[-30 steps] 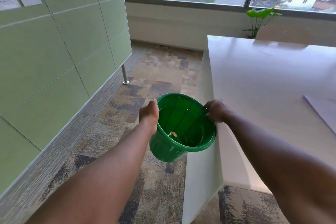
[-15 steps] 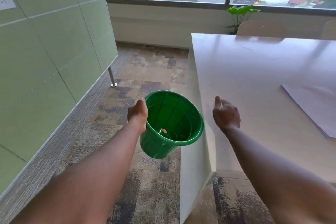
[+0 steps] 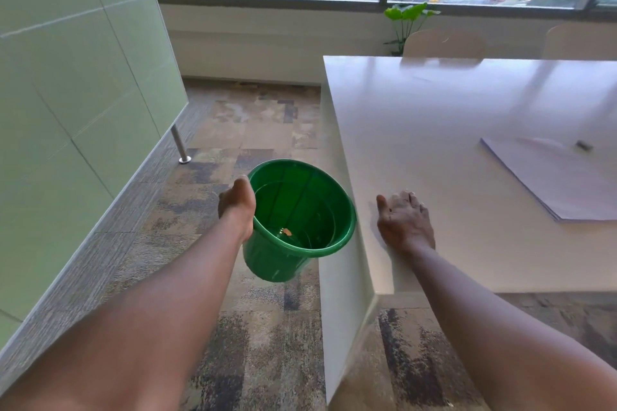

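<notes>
1. The left hand (image 3: 237,205) grips the rim of the green bucket (image 3: 293,197) on its left side, with the fingers curled around the edge.
2. The bucket hangs in the air above the carpet (image 3: 267,130), just beside the left edge of the white table (image 3: 434,117). It is tilted a little, with the opening toward the camera.
3. A small orange bit (image 3: 287,232) lies on the bottom of the bucket.
4. The right hand (image 3: 404,220) is spread with the palm down and holds nothing. It is over the table near the left edge; I cannot tell if it presses on the surface.
5. Some paper sheets (image 3: 561,183) lie on the table, well apart from the right hand.
</notes>
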A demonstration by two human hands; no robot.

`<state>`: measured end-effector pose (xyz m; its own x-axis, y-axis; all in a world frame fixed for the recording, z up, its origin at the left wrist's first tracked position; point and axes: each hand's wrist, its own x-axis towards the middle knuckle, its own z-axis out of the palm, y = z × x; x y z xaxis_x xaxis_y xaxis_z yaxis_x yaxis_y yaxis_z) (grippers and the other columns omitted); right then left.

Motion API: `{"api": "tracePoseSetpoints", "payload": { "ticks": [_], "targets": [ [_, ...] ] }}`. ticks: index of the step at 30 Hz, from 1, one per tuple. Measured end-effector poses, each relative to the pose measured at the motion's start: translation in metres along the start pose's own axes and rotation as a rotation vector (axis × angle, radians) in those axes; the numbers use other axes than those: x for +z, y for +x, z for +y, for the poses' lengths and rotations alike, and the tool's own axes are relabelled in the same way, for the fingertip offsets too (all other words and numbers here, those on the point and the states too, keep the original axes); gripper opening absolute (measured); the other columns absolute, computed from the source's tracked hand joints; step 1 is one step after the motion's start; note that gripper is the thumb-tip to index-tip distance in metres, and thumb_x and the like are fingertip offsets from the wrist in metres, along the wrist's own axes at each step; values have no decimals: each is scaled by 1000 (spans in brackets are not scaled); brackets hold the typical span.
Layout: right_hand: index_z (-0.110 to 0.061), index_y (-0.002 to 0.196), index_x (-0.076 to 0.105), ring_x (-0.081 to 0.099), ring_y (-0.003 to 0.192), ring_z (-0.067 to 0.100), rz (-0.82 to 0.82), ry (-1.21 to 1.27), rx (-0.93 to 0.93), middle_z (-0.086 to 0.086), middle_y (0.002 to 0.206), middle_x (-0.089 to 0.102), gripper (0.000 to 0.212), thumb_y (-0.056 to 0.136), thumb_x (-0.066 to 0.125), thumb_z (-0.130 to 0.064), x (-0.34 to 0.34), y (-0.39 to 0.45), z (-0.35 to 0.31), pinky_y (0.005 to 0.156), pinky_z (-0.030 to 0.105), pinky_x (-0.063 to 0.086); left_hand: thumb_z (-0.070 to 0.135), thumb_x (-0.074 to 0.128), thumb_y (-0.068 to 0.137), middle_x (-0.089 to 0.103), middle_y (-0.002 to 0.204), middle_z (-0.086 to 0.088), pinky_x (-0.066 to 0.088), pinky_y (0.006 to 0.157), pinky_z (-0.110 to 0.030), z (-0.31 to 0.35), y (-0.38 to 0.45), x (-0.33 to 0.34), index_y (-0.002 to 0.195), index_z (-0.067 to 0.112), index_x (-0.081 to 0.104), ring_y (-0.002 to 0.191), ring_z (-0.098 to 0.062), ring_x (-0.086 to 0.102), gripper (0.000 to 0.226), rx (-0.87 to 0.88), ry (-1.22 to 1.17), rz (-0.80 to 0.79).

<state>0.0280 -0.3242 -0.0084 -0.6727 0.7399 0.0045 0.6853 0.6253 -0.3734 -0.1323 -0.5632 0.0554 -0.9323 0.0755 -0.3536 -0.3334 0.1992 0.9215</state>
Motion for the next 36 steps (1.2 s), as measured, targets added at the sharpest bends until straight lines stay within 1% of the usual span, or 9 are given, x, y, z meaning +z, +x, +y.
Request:
{"api": "tracePoseSetpoints", "payload": {
  "ticks": [2,7,9,12,17,21,28,32,36],
  "targets": [
    [-4,154,24,10,152,27,-20,3,31,17,164,15,77,101,13,-58,2,-10,-20,124,40,6,33,35,97,65,114,-19,54,98,-49,-1,1,0,113,6,65,106,-32,62,43,-1,5,2],
    [-26,141,52,49,131,26,-198,569,-236,7,138,58,57,102,28,-58,8,-40,-105,111,44,40,36,34,91,68,108,-17,56,94,-50,1,4,-1,110,8,67,100,-30,64,47,-7,4,-28],
    [-27,143,52,51,130,22,-155,673,-251,4,137,60,52,103,31,-54,0,-44,-126,110,41,41,35,34,90,69,107,-17,57,93,-50,3,5,-1,110,8,67,98,-30,65,47,4,12,-29],
    [-24,127,63,64,106,26,-48,661,-217,3,104,70,45,105,32,-48,-14,-36,-118,89,35,51,35,34,89,68,109,-16,56,95,-51,6,5,0,113,8,68,101,-31,65,49,4,22,-28],
    [-7,137,53,44,134,32,100,409,8,16,144,51,56,104,30,-47,-23,-8,-63,113,39,32,34,36,89,67,107,-16,56,95,-50,7,4,1,112,8,68,100,-31,64,47,4,22,-37],
    [2,148,35,20,148,33,8,205,135,23,157,28,72,103,22,-52,-9,-7,-48,123,43,12,37,35,82,67,110,-18,56,95,-52,7,7,-1,115,6,68,102,-33,64,56,2,14,-54],
    [-27,134,60,57,121,27,-295,777,-91,8,129,64,56,100,31,-61,-2,-25,-111,107,46,45,32,35,93,67,106,-18,56,95,-50,8,7,-2,112,6,68,100,-30,64,46,11,5,-54],
    [-16,127,65,62,110,24,-86,866,-67,10,115,68,49,105,37,-48,-20,-17,-109,99,39,49,31,36,94,68,106,-17,56,94,-49,6,10,-1,112,7,68,99,-30,65,45,5,-6,-57],
    [-7,121,65,56,121,34,94,593,42,19,129,62,51,106,32,-43,-36,5,-53,96,34,41,30,36,95,67,105,-15,56,95,-49,5,11,-1,111,9,67,100,-29,64,41,-5,-18,-56]
  ]
}}
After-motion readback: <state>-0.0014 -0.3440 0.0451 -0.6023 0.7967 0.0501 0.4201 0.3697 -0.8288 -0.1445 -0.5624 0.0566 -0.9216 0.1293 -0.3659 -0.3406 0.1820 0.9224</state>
